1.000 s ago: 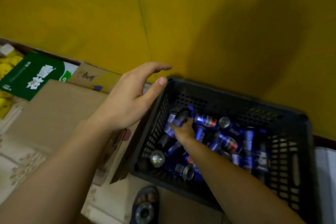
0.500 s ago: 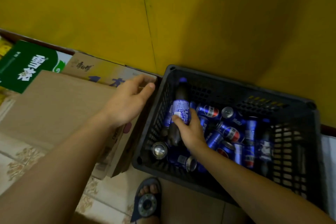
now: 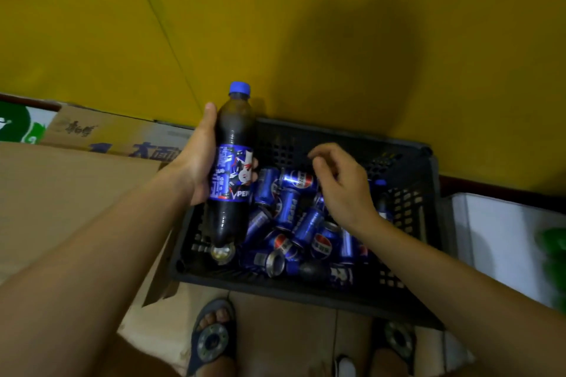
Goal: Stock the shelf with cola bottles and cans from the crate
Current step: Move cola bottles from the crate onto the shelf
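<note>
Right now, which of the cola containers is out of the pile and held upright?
The cola bottle with the blue cap, gripped around its label by the left hand. The cans all lie jumbled in the black crate.

The person is going bare-armed, with no sleeves covering either forearm, and is wearing dark open-toed sandals [image 3: 212, 337], each showing a round grey studded ornament across the strap, toes peeking out in front.
</note>
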